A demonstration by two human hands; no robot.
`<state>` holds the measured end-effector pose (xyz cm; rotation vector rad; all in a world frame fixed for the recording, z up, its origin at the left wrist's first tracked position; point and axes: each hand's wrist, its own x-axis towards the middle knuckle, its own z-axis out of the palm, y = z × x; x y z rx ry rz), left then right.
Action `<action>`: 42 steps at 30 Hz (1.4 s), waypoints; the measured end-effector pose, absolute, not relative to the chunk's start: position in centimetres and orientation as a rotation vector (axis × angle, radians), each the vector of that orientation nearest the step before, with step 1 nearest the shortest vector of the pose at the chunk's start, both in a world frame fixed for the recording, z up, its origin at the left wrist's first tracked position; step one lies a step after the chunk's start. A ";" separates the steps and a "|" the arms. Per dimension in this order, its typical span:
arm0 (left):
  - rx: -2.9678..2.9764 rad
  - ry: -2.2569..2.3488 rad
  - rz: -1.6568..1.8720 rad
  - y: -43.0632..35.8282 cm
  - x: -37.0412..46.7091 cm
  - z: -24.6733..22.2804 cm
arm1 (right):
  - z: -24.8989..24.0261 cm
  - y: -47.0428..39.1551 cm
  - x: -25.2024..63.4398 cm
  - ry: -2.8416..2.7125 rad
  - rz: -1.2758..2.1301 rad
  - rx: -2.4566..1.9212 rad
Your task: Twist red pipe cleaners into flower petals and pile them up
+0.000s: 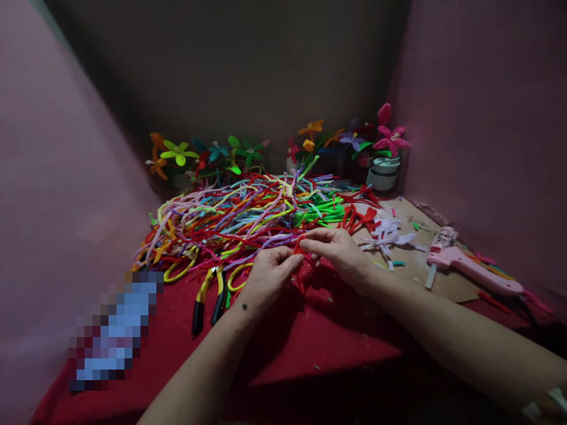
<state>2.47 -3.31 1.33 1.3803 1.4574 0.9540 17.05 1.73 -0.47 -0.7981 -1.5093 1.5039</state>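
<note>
Red counter (310, 339): front part strewn with small scraps, dark shadow along the near edge.

Hands, one pair, bare. Left hand (271, 274): thumb and forefinger pinched on a red stem (299, 244), fuzzy. Right hand (339, 254): fingertips closed on the same stem, just beside the left. Stem held above the counter, before the pile; part hidden by the fingers.

Pliers (220, 301), one pair: black and yellow handles toward the near edge, left of the left hand. Yellow loops (172, 280), two, one either side of the pliers; remainder covered.

Blue item, at left: pixelated, not identifiable.

Board (452, 289), tan, at right. Glue gun (469, 268), pink, lying partly on it. White cluster (390, 236), fuzzy, near the right hand; red cluster (354, 218) just behind.

Pile (234, 218) of loose fuzzy stems, many colours, with green bundle (323, 209) at its right.

Flowers, fuzzy, along the back: lime flower (179, 153), orange flower (312, 127), pink flower (392, 141) above a pale cup (383, 177). Dark wall (266, 59) behind.
</note>
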 end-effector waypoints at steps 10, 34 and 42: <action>1.332 1.473 0.891 -3.2 2.6 1.3 | -1.1 1.5 17.0 -1.539 1.594 -0.761; 0.917 1.240 1.465 -2.6 3.1 -0.2 | -0.8 -0.3 15.4 -1.568 1.622 -0.931; 1.006 1.071 1.157 -2.1 1.4 0.1 | -0.7 -0.1 16.0 -1.559 1.676 -0.918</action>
